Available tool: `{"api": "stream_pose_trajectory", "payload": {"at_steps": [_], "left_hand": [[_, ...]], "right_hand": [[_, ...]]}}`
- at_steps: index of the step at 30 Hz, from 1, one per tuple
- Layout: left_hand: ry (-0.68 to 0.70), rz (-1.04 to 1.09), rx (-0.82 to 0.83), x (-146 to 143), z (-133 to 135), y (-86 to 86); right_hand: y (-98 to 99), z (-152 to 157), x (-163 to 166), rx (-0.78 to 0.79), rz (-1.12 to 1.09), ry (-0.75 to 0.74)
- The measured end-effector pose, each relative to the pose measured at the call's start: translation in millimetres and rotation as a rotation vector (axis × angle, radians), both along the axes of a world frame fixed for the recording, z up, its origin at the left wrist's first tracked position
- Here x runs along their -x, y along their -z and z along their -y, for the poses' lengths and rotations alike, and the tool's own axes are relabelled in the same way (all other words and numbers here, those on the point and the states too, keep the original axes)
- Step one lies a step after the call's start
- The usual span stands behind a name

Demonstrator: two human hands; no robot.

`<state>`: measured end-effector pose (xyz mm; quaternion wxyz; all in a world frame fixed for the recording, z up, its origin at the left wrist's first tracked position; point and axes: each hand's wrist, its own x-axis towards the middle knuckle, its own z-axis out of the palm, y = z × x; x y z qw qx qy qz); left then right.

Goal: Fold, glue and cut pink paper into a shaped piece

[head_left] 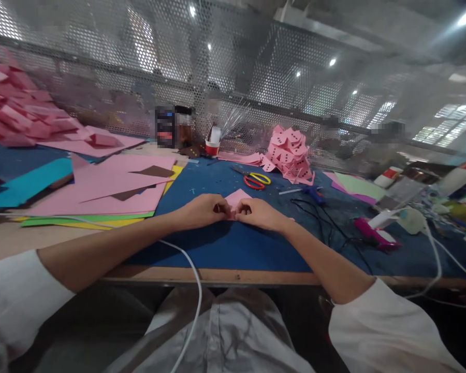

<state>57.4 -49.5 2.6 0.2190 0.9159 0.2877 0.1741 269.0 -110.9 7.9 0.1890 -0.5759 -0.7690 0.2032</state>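
Observation:
A small piece of pink paper [238, 196] lies on the blue mat [225, 248] in front of me, one corner pointing away. My left hand [204, 211] pinches its near edge from the left, fingers curled. From the right, my right hand [258, 213] grips the same edge, thumb and fingertips pressed together. The two sets of fingertips almost meet, and they hide the near part of the paper. Just beyond the hands rest scissors [256, 180] with one red and one yellow handle loop.
Pink sheets [112, 181] over green and yellow ones lie left. Dotted pink paper pieces [289, 153] are heaped behind the scissors. A blue glue gun [314, 195] with black cable lies right, near a magenta tool [376, 235]. A white cable [196, 280] hangs over the front edge.

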Motion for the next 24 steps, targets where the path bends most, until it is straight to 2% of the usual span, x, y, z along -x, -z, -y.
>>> {"api": "stream_pose_trajectory", "payload": {"at_steps": [5,9,15,24], "left_hand": [[-0.139,-0.046,-0.016,-13,5,2.4],[-0.177,-0.085,-0.002,-18,5,3.3],[-0.173,-0.11,0.008,-16,5,-0.2],[-0.09,-0.112,0.04,-8,0,-3.7]], "right_hand": [[1.6,0,1,-0.026,0.038,0.015],[4.7,-1,-2,-0.032,0.039,0.008],[4.3,-1,-1,-0.037,0.047,0.0],[-1.0,2,2,-0.039,0.081,0.003]]}}
